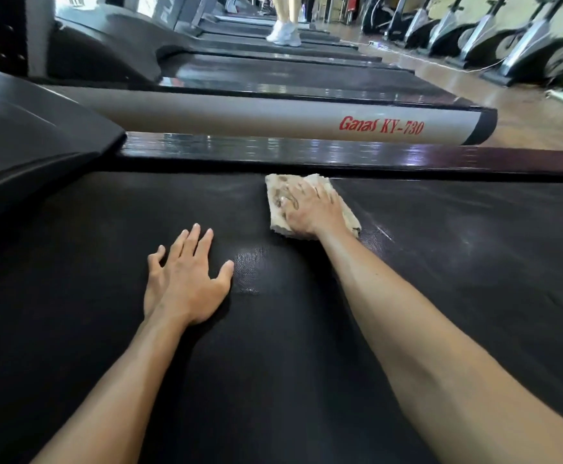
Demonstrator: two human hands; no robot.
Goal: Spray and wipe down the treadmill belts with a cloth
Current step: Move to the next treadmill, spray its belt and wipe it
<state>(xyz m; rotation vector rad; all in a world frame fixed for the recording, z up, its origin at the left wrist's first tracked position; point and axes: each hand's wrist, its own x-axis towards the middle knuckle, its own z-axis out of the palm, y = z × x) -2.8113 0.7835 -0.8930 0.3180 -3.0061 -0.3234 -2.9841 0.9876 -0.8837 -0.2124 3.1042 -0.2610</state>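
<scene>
A black treadmill belt (pixel 106 296) fills the lower part of the head view. A folded beige cloth (pixel 278 187) with dirty marks lies on the belt near its far side rail. My right hand (pixel 310 209) presses flat on the cloth with fingers spread. My left hand (pixel 183 279) rests flat on the bare belt, fingers straight and apart, holding nothing. Wet streaks shine on the belt to the right of the cloth. No spray bottle is in view.
A glossy black side rail (pixel 340 155) and a grey rail marked "Ganas KY-730" (pixel 273 118) border the belt. More treadmills stand beyond; a person's legs in white shoes (pixel 285 33) are on one. Exercise bikes (pixel 524 45) line the right wall. The black motor cover (pixel 22 145) rises at left.
</scene>
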